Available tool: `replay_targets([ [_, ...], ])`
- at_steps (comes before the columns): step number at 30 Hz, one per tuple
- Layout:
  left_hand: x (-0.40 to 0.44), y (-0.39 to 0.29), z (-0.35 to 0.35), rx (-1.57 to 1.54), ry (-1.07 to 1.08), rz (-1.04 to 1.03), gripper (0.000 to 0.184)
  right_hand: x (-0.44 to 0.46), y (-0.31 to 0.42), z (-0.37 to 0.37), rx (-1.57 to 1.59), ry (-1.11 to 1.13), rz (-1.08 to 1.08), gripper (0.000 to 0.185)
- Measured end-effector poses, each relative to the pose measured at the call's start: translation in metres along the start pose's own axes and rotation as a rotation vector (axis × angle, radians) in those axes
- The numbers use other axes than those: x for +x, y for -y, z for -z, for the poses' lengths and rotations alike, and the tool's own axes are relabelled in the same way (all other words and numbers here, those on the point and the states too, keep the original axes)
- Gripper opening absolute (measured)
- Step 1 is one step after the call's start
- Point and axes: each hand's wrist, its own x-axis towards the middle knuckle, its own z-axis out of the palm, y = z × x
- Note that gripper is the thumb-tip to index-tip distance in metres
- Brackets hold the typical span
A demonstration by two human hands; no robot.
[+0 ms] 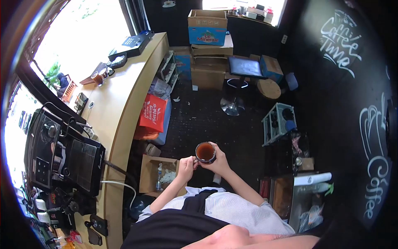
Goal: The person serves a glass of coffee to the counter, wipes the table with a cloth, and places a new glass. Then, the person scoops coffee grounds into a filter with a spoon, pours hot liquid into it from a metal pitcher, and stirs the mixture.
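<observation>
A dark cup (200,161) filled with reddish-brown liquid (206,152) is held in front of my body, above the floor. My right hand (219,161) wraps round the cup's right side. On the left, my left hand (188,166) pinches the cup's handle, its fingers closed. The cup looks about level. Below and to the left of my left hand, an open cardboard box (150,170) holds a plastic bottle (159,176) and crumpled white paper.
A long wooden counter (120,95) curves along the left, bearing an espresso machine (70,157). A red bag (152,113) sits beside it. Ahead stand stacked cartons (207,35), a black-topped stool (245,67) and a pale green rack (278,124). At right is a metal-topped unit (302,203).
</observation>
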Motion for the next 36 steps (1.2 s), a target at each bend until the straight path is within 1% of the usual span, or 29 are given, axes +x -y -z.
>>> replay_targets([
  [4,0.050,0.013,-0.021,0.010,-0.104,-0.018,0.049,0.055,-0.027,0.027,0.025,0.111,0.019,0.075],
  [8,0.093,0.023,-0.039,-0.090,-0.234,-0.036,0.048,0.107,-0.050,0.045,0.050,0.185,0.056,0.075],
  [10,0.113,0.018,-0.046,-0.074,-0.293,-0.016,0.048,0.126,-0.059,0.048,0.080,0.236,0.046,0.075],
  [12,0.124,0.020,-0.047,-0.061,-0.357,-0.005,0.047,0.147,-0.064,0.048,0.091,0.252,0.052,0.074],
  [15,0.148,0.036,-0.036,-0.158,-0.366,-0.036,0.046,0.176,-0.073,0.041,0.119,0.301,0.075,0.071],
  [17,0.161,0.030,-0.029,-0.113,-0.417,-0.030,0.046,0.194,-0.077,0.032,0.128,0.335,0.090,0.070],
  [18,0.167,0.027,-0.023,-0.073,-0.437,-0.016,0.047,0.203,-0.080,0.026,0.142,0.348,0.081,0.070],
  [22,0.196,0.027,0.007,-0.103,-0.462,-0.048,0.047,0.240,-0.092,-0.004,0.168,0.391,0.065,0.069],
  [27,0.237,0.026,0.057,-0.129,-0.495,-0.074,0.046,0.293,-0.099,-0.050,0.147,0.433,0.108,0.070],
  [29,0.256,0.024,0.083,-0.128,-0.507,-0.078,0.046,0.319,-0.103,-0.074,0.156,0.444,0.129,0.070],
  [31,0.271,0.026,0.113,-0.081,-0.536,-0.024,0.046,0.346,-0.103,-0.101,0.186,0.492,0.107,0.070],
  [34,0.293,0.023,0.162,-0.078,-0.552,-0.047,0.045,0.388,-0.094,-0.141,0.227,0.554,0.109,0.071],
  [36,0.306,0.015,0.194,-0.052,-0.564,-0.035,0.045,0.414,-0.087,-0.169,0.237,0.584,0.148,0.069],
])
